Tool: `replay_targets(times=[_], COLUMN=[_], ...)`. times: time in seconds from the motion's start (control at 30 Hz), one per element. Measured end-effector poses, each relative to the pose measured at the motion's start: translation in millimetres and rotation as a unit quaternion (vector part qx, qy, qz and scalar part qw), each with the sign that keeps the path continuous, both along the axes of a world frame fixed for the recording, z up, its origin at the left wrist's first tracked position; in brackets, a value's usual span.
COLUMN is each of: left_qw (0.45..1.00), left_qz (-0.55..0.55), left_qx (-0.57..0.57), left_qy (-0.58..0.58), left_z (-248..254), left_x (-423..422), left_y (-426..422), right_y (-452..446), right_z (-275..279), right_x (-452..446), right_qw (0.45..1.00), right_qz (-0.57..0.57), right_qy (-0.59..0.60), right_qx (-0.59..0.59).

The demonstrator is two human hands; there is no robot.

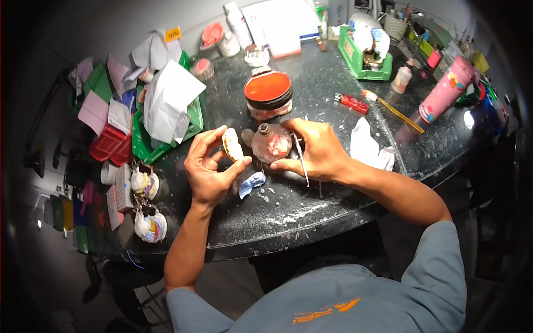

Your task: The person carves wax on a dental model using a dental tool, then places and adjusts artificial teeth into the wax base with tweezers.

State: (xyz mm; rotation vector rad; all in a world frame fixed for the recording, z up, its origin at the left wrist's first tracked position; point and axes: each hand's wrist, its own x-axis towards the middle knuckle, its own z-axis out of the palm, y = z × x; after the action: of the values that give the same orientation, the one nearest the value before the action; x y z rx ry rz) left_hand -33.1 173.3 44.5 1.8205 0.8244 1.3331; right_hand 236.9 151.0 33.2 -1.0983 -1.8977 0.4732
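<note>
My left hand [208, 166] pinches a small cream-and-yellow dental piece [232, 145], curved like an arch, between thumb and fingers. My right hand [319, 151] is closed around a round glass alcohol burner [272, 145] with a dark neck and pinkish contents; the burner is on or just above the table. A thin metal dental tool [301, 160] is tucked against the fingers of that same hand. Below the burner lies a blue moulded piece [252, 185] among white crumbs. Just behind the burner stands a dark-rimmed round pot [268, 89] with an orange-red inside.
A red lighter [352, 102], a yellow-handled tool [395, 112] and crumpled tissue [367, 145] lie to the right. Beyond them are a pink bottle [447, 89] and a green tray [365, 71]. At left stand a paper-filled green basket [152, 152] and dental models [150, 225].
</note>
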Motion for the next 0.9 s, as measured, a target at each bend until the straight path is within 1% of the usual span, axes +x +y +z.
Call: replay_targets(times=[0.03, 0.13, 0.17, 0.23, 0.27, 0.37, 0.4, 0.43, 0.5, 0.53, 0.57, 0.67, 0.7, 0.77, 0.8, 0.9], left_qw=[1.0, 1.0, 0.999, 0.995, 0.993, 0.996, 0.996, 0.996, 0.996, 0.997, 0.997, 0.996, 0.996, 0.996, 0.995, 0.993], left_qz=[0.003, 0.021, 0.031, 0.029, 0.016, -0.014, -0.018, -0.023, -0.031, -0.034, -0.037, -0.047, -0.051, -0.061, -0.063, -0.072], left_qx=[0.001, -0.007, 0.011, 0.086, 0.09, 0.061, 0.045, 0.041, 0.039, 0.036, 0.029, 0.019, 0.009, -0.01, -0.015, -0.037], left_qy=[0.006, -0.019, -0.006, 0.039, 0.072, 0.066, 0.071, 0.074, 0.079, 0.063, 0.065, 0.072, 0.073, 0.072, 0.075, 0.084], left_z=[-1, 1, 5, 9, 9, 7, 6, 5, 2, 1, 0, -2, -2, -2, -2, -3], left_x=[-5, -8, -6, -2, -2, 5, 7, 8, 11, 13, 15, 18, 19, 20, 21, 21], left_y=[-3, -8, -13, -19, -25, -39, -43, -46, -48, -50, -52, -56, -58, -61, -62, -62], right_y=[0, 7, 8, 7, 6, 6, 5, 3, -6, -15, -26, -41, -48, -50, -51, -59], right_z=[0, -8, -10, -2, 2, 0, 2, 2, 8, 13, 23, 24, 23, 21, 21, 25], right_x=[-1, -6, -9, -14, -15, -10, -9, -5, 3, 6, 12, 18, 5, 6, 5, 3], right_qw=[1.0, 1.0, 1.0, 1.0, 1.0, 1.0, 1.0, 0.998, 0.995, 0.99, 0.971, 0.959, 0.936, 0.95, 0.957, 0.955], right_qz=[-0.004, -0.005, -0.004, -0.001, -0.002, 0.001, -0.002, -0.015, -0.026, -0.026, -0.012, 0.078, 0.071, 0.12, 0.144, 0.173], right_qy=[-0.001, -0.009, -0.006, -0.013, -0.016, -0.001, 0.021, 0.028, 0.089, 0.135, 0.194, 0.239, 0.311, 0.247, 0.219, 0.182], right_qx=[-0.021, 0.024, 0.03, 0.013, 0.003, 0.01, 0.018, 0.046, 0.026, -0.022, -0.142, -0.132, -0.148, -0.149, -0.125, -0.157])
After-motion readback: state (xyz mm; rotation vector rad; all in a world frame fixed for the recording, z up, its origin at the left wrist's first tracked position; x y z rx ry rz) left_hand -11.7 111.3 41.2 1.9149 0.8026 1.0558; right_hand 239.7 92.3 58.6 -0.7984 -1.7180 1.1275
